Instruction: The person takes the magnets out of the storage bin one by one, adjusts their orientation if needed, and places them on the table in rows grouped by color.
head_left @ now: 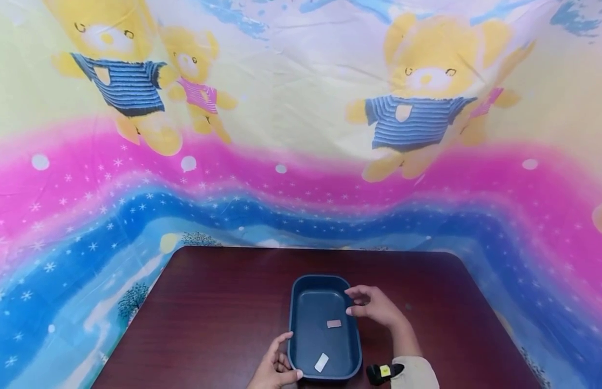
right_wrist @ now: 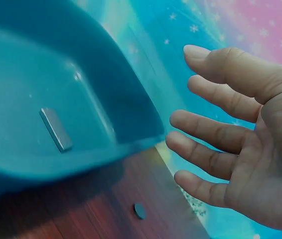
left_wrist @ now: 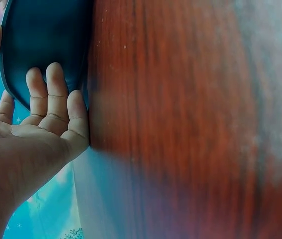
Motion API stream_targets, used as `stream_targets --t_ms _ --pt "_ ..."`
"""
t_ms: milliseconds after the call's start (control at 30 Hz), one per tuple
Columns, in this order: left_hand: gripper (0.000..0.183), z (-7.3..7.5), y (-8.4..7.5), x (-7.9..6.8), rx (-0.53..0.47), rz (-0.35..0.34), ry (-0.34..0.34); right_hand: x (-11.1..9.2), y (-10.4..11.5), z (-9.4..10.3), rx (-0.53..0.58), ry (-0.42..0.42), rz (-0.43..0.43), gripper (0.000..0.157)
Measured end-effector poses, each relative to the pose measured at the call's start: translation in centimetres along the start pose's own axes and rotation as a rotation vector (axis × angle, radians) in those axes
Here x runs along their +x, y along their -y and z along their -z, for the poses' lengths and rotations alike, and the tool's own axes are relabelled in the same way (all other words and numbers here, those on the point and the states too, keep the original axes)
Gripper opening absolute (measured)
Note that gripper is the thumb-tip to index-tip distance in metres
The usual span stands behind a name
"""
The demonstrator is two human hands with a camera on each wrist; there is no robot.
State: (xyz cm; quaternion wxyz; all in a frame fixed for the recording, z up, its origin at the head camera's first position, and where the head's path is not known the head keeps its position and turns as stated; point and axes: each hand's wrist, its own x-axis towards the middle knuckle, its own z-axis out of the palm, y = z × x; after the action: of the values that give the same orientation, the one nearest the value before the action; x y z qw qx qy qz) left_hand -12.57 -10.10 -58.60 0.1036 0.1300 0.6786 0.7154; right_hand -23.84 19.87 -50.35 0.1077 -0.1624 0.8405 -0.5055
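Observation:
A dark blue-grey rectangular tray [head_left: 301, 294] with rounded corners sits at the front middle of the table. Inside lie a pinkish rectangular piece [head_left: 333, 323] and a white one [head_left: 322, 362]. My left hand [head_left: 274, 364] holds the tray's near left corner, index finger at the left side and thumb on the front rim; in the left wrist view, other fingers [left_wrist: 56, 94] lie along the outer wall. By the far right side, my right hand [head_left: 376, 308] is empty. Its fingers are spread and loosely bent, apart from the tray wall in the right wrist view.
On the dark red-brown table [head_left: 223, 302], right of the tray, lies a small dark round disc [right_wrist: 139, 210]. A black strap device [head_left: 384, 373] with a yellow label is at the right wrist. Printed cloth with bears [head_left: 422, 119] hangs behind and beside the table.

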Motion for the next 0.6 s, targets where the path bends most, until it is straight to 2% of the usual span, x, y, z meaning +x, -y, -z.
stream_targets --t_ms 233,500,600 --pt "0.082 -0.1 -0.1 0.0 -0.003 0.076 -0.026 1.0 0.1 -1.3 -0.007 0.049 0.058 0.043" --pt "0.083 -0.1 -0.1 0.0 0.029 0.062 -0.023 2.3 1.1 -2.3 -0.067 0.131 0.06 0.043" --pt "0.083 -0.1 -0.1 0.0 0.038 0.064 -0.022 2.8 1.6 -2.7 -0.1 0.161 0.035 0.042"
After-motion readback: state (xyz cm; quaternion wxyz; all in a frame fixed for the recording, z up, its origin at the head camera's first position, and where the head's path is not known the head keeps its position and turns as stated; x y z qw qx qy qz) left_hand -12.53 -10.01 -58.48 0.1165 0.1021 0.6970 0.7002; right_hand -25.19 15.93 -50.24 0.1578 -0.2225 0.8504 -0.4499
